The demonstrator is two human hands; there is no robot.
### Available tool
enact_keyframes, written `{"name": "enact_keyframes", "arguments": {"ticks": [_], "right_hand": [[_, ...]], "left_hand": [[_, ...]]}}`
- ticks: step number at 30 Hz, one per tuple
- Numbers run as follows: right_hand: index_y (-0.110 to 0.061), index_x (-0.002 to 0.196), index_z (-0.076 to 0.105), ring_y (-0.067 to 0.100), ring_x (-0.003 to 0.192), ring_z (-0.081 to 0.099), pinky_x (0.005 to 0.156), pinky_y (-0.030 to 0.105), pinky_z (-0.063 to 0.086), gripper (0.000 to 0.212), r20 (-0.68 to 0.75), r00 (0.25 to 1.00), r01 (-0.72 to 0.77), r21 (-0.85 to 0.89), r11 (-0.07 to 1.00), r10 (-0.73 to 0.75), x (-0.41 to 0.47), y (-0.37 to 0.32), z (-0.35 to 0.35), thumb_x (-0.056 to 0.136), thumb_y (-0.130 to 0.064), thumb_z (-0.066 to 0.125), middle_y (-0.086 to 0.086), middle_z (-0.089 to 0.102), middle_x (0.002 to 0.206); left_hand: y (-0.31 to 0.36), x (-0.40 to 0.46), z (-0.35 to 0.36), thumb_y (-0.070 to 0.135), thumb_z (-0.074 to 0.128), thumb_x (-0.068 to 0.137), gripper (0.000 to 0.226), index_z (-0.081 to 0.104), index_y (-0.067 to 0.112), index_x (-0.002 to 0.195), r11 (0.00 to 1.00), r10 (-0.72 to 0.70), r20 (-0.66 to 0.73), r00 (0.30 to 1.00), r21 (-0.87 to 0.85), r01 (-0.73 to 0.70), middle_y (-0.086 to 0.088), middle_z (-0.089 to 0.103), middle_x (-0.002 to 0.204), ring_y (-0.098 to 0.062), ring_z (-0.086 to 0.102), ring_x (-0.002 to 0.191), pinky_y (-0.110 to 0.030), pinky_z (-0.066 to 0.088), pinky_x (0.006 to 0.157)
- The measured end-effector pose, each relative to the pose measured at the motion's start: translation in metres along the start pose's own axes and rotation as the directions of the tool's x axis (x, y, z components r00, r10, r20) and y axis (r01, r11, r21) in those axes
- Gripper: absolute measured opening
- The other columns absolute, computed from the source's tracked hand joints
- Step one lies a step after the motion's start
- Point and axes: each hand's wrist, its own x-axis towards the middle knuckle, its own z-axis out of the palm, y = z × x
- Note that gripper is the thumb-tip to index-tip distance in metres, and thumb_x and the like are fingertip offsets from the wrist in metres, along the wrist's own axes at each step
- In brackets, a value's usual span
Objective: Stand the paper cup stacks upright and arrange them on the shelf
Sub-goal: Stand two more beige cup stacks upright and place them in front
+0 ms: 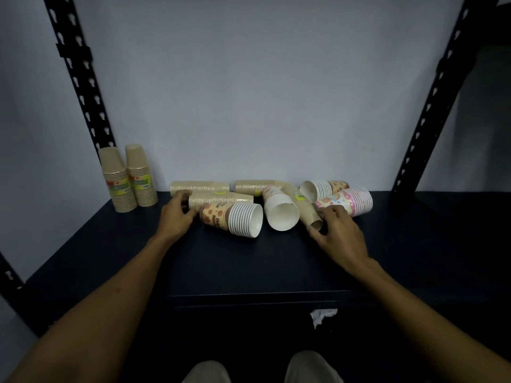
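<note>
Progress is thin: two tan paper cup stacks (128, 178) with green-yellow labels stand upright, mouths down, side by side at the back left corner of the dark shelf (249, 261), near the black perforated upright (80, 78). Everything else lies on its side in a jumble at the back middle: three long tan stacks (221, 199) on the left, an orange-patterned stack with white rims (232, 218) in front of them, a white stack with its open mouth toward me (280, 211), a narrow tan stack (302, 208) slanting down beside it, a short orange-and-white stack (323, 189) behind, and a pink dotted stack (348, 201) at the right. My left hand (177, 217) has its fingers curling around the near end of the front tan stack, a grip just forming. My right hand (336, 230) closes on the lower end of the slanted narrow tan stack, thumb below and fingers over it. By my count, eight stacks are left to stand and line up.
</note>
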Motion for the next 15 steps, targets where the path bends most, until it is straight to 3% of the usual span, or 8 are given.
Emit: {"name": "enact_keyframes", "arguments": {"ticks": [4, 8, 10, 15], "right_hand": [[-0.017, 0.142, 0.04, 0.031, 0.106, 0.058, 0.075, 0.044, 0.053, 0.068, 0.08, 0.997, -0.006, -0.068, 0.998, 0.011, 0.001, -0.005, 0.002, 0.086, -0.045, 0.065, 0.009, 0.054, 0.123], [-0.012, 0.138, 0.045, 0.032, 0.104, 0.059, 0.074, 0.04, 0.051, 0.059, 0.056, 0.998, -0.006, -0.085, 0.996, 0.011, 0.005, -0.009, 0.005, 0.089, -0.04, 0.064, 0.011, 0.055, 0.122], [-0.009, 0.131, 0.052, 0.033, 0.101, 0.06, 0.073, 0.04, 0.05, 0.052, 0.022, 1.0, -0.007, -0.053, 0.999, 0.008, 0.007, -0.01, 0.005, 0.088, -0.034, 0.065, 0.012, 0.057, 0.119], [-0.003, 0.12, 0.06, 0.032, 0.1, 0.061, 0.076, 0.041, 0.053, 0.042, -0.126, 0.992, 0.013, 0.141, 0.99, 0.005, 0.021, -0.013, -0.005, 0.083, -0.021, 0.07, 0.015, 0.063, 0.116]], "left_hand": [[0.0, -0.003, 0.0, 0.013, 0.073, 0.085, 0.038, 0.052, 0.012, 0.116, 0.999, 0.009, -0.014, 1.0, -0.032, -0.009, -0.008, 0.062, 0.122, -0.018, 0.06, 0.107, -0.029, 0.048, 0.086], [0.001, -0.001, -0.001, 0.017, 0.071, 0.087, 0.055, 0.046, 0.013, 0.137, 0.999, 0.042, 0.024, 0.999, 0.011, -0.043, -0.01, 0.056, 0.136, -0.021, 0.056, 0.117, -0.031, 0.045, 0.095], [-0.002, 0.004, -0.003, 0.021, 0.071, 0.088, 0.057, 0.048, 0.016, 0.14, 0.997, 0.044, 0.063, 0.997, 0.057, -0.047, -0.01, 0.055, 0.138, -0.026, 0.053, 0.125, -0.034, 0.044, 0.101], [-0.003, 0.012, -0.011, 0.012, 0.076, 0.081, 0.052, 0.059, 0.015, 0.13, 0.999, 0.024, 0.099, 0.995, 0.022, -0.026, -0.009, 0.061, 0.13, -0.022, 0.058, 0.119, -0.034, 0.047, 0.101]]}}
